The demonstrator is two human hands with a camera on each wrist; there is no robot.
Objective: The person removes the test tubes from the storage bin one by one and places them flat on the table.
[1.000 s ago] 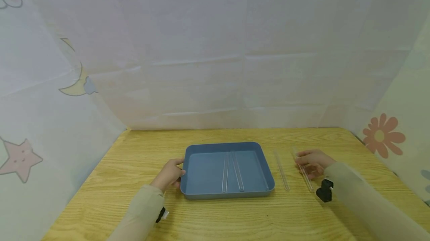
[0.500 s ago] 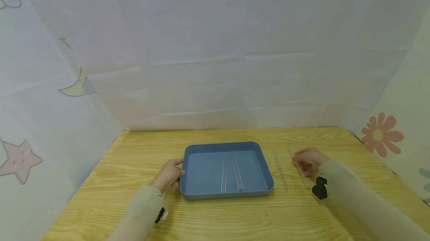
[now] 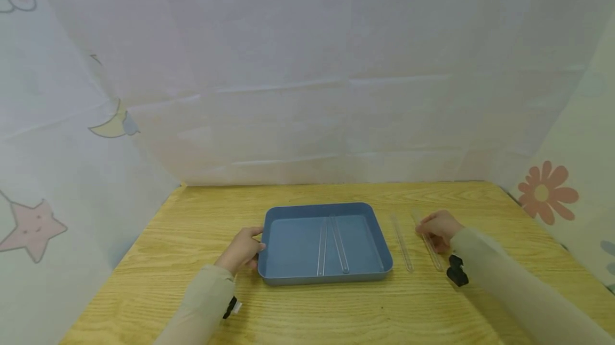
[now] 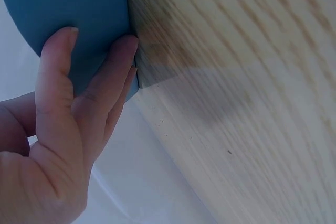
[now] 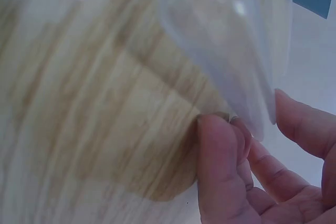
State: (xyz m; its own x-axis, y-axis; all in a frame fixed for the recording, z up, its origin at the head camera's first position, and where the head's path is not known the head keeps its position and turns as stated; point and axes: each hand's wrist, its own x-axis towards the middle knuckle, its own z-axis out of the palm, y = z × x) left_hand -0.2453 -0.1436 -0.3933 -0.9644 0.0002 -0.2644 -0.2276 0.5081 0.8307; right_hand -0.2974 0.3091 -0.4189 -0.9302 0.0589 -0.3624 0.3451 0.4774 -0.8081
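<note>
A blue rectangular tray (image 3: 293,246) lies on the wooden table, with two clear test tubes (image 3: 322,246) (image 3: 339,246) inside it. My left hand (image 3: 240,250) touches the tray's left side; in the left wrist view its fairly straight fingers (image 4: 58,72) rest against the blue outer wall. To the right of the tray another clear test tube (image 3: 402,243) lies on the table. Further right, my right hand (image 3: 439,230) pinches one more test tube (image 3: 432,254) near its far part. The right wrist view shows this tube's rounded end (image 5: 205,19) large and partly blurred.
The wooden table (image 3: 336,313) reaches back to a pale hanging sheet (image 3: 312,120). Patterned side sheets, one with a red flower (image 3: 543,194), stand to the left and right. A black wrist device (image 3: 457,271) sits under the right sleeve.
My right hand has shifted slightly left with the test tube it pinches, which moves a little nearer the tray. My left hand and the tray have stayed put.
</note>
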